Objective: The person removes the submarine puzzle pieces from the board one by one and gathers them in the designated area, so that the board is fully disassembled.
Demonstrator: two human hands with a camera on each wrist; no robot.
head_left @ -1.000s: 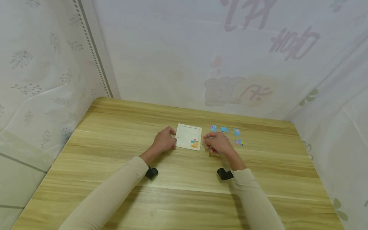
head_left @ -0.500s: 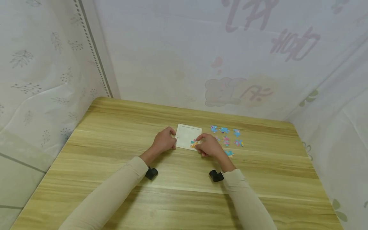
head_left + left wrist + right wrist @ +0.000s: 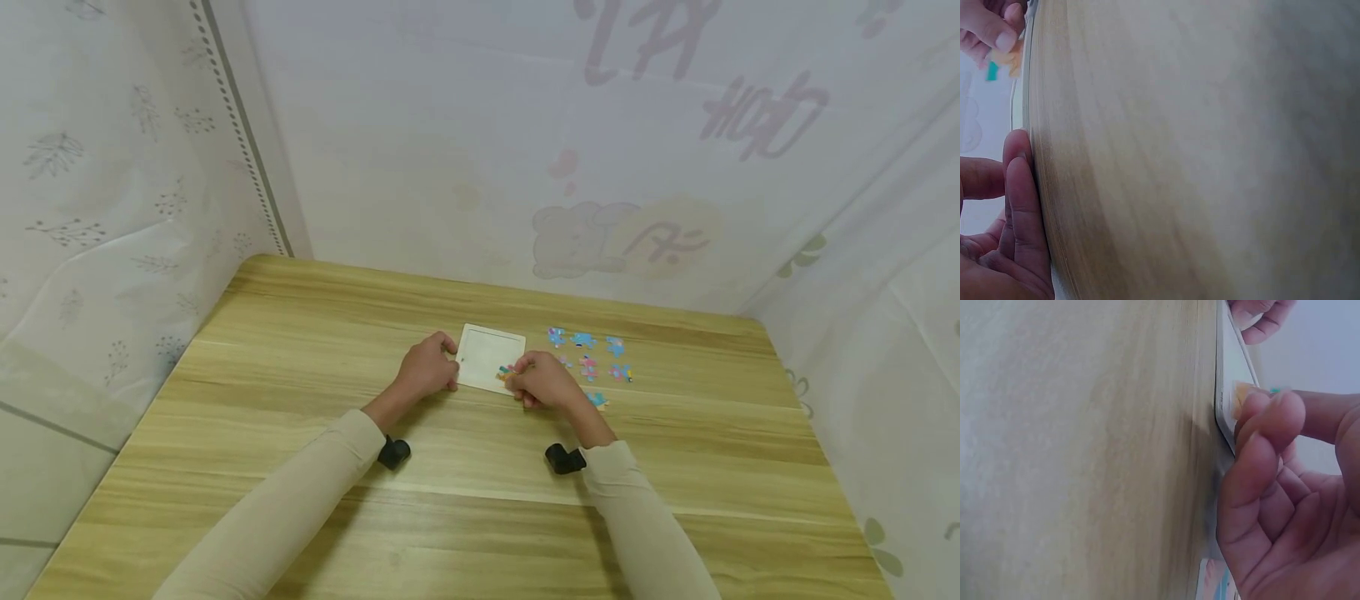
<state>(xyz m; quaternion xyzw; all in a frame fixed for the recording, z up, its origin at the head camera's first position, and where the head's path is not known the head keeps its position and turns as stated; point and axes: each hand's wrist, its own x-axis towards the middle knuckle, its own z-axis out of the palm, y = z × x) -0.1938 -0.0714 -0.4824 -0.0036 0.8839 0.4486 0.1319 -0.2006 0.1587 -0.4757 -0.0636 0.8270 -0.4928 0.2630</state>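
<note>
A shallow square white puzzle tray (image 3: 487, 346) lies on the table. My left hand (image 3: 429, 367) holds its left edge between thumb and fingers. At the tray's lower right corner my right hand (image 3: 551, 385) pinches an orange and green puzzle piece (image 3: 505, 373). That puzzle piece (image 3: 1010, 60) stands tilted under the right fingertips in the left wrist view. From the right wrist camera, the fingers partly cover the puzzle piece (image 3: 1242, 397). Whether it touches the tray floor cannot be told.
Several loose blue and pink puzzle pieces (image 3: 588, 367) lie in rough rows to the right of the tray. One piece (image 3: 597, 400) sits close beside the right hand. The wooden table (image 3: 480, 517) meets a printed cloth wall (image 3: 420, 183) behind.
My right hand has moved left from beside the loose pieces to the tray's corner. The orange piece there lay flat before and is now tilted in its fingers. The left hand stays put.
</note>
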